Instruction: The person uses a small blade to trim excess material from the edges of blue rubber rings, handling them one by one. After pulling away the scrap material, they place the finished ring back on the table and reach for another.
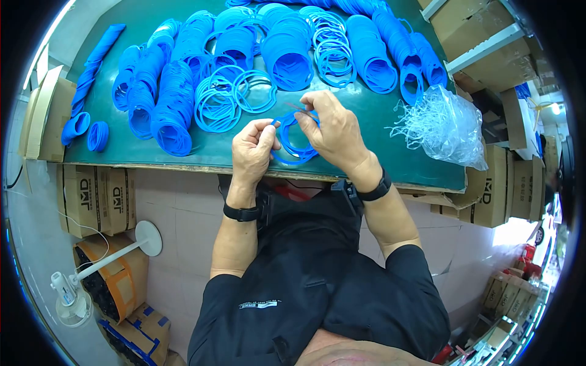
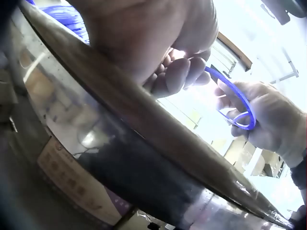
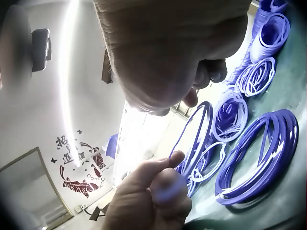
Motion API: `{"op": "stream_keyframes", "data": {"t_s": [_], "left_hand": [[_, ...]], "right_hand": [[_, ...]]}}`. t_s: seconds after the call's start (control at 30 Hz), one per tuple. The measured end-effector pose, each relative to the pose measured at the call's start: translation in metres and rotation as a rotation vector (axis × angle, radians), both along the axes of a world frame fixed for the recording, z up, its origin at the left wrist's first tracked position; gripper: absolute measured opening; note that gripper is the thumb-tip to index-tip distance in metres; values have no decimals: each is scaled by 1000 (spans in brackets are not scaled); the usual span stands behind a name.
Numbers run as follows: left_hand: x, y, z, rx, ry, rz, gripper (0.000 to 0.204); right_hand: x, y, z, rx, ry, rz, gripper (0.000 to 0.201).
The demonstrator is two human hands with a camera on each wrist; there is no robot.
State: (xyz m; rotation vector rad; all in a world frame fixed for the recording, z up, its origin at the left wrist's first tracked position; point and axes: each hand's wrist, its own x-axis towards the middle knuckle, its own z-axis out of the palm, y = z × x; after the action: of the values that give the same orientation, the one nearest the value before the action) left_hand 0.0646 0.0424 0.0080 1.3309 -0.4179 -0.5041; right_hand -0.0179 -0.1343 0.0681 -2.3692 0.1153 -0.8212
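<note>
In the head view my left hand (image 1: pixel 251 154) pinches the edge of a blue ring (image 1: pixel 296 160) between thumb and curled fingers, near the table's front edge. At the ring's other side, my right hand (image 1: pixel 337 133) is curled, with a thin dark tool (image 1: pixel 298 108) between thumb and fingers; its exact shape is too small to tell. The left wrist view has the blue ring (image 2: pixel 235 93) reaching from my left fingertips to my right hand (image 2: pixel 273 115). In the right wrist view my left hand (image 3: pixel 151 196) shows below my right hand (image 3: pixel 168 52), whose fingertips are partly hidden.
Loose blue rings (image 1: pixel 218 110) lie just beyond my left hand on the green table (image 1: pixel 366 146). Stacks of blue rings (image 1: pixel 290 64) line the back. A plastic bag (image 1: pixel 448 131) with clear strips sits at the right, and a cardboard box (image 1: pixel 52 119) stands at the left edge.
</note>
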Motion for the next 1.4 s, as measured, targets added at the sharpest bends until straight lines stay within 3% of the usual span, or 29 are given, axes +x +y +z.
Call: {"op": "stream_keyframes", "data": {"t_s": [0.13,0.23,0.4,0.77,1.1,1.2,1.4], "left_hand": [[-2,-5,-5,-33,-22,69,21],[-8,-8,-5,-47,-9,74,20],[-7,-5,-4,-49,28,53,21],[-2,-4,-4,-71,129,-19,26],[-1,-10,-13,-193,193,30,24],[-2,-8,-14,-161,154,47,24],[-2,-8,-17,-182,153,40,25]], "right_hand": [[-1,13,0,-15,-19,-13,20],[0,15,-5,-157,60,27,16],[4,18,-13,-287,-53,-50,17],[10,18,-24,-290,-64,-41,13],[9,26,-31,-298,-164,46,12],[13,21,-27,-292,-233,-61,13],[13,25,-35,-304,-175,-25,13]]}}
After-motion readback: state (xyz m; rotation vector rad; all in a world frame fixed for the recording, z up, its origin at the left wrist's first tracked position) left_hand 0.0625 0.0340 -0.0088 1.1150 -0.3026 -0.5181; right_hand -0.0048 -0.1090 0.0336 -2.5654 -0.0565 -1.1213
